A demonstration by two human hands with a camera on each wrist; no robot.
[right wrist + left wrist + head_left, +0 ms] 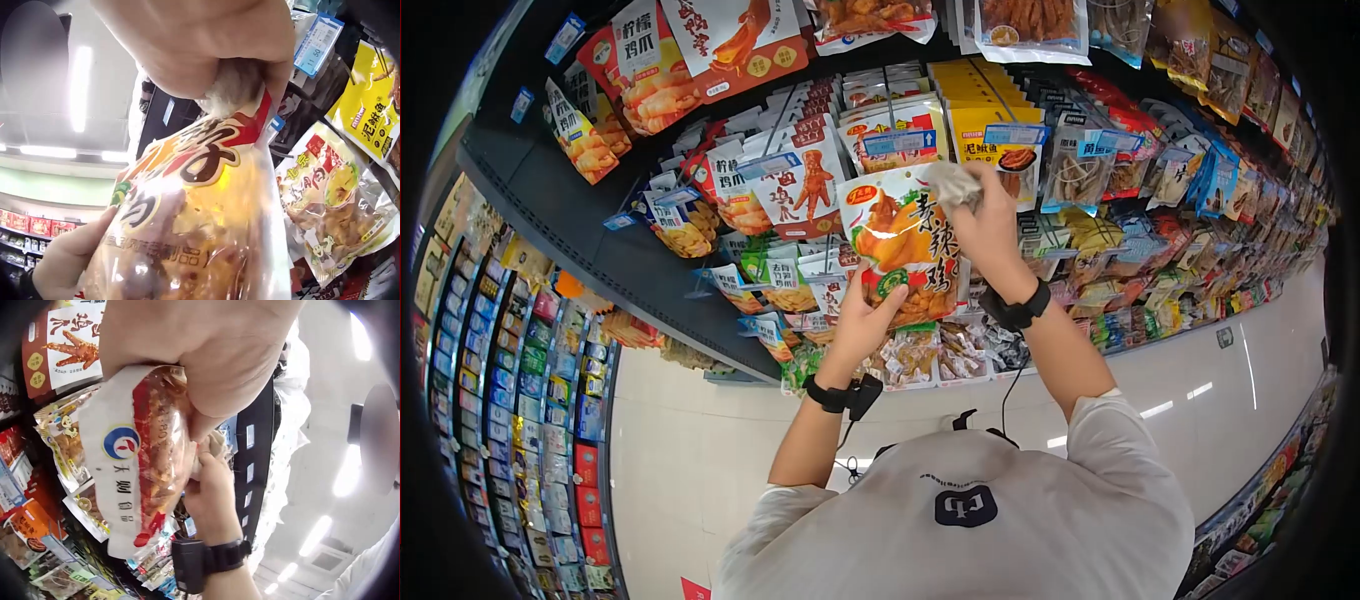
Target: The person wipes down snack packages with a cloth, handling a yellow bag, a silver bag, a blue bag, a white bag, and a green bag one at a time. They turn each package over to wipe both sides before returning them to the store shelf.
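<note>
Far to the left of both hands, a side aisle of small packets [520, 400] runs down the edge of the head view, well apart from the work. Nearer, up and to the left of the left hand, white-and-red chicken-feet packs [800, 185] hang on the dark rack [570, 215].

The left hand [862, 322] is raised under the snack bag [900, 245], its fingers curled up around the bag's lower edge while the thumb presses on the front; the grip is loose rather than a tight fist, the palm behind the pack. A black wrist strap [840, 395] sits just below that hand. In the left wrist view the bag [140, 462] lies against the palm, its red-and-white back turned to the camera.

The bag stands nearly upright between the two hands, in front of the hanging packs and touching both hands.

At the bag's top right corner, the right hand [990, 225] closes its fingers over a crumpled grey cloth [952, 185] and presses it against the bag's upper edge; the right wrist view shows the cloth [234, 87] bunched inside the curled fingers. Just right of this hand hang yellow packs [990, 125] with a blue price tag [317, 45].
</note>
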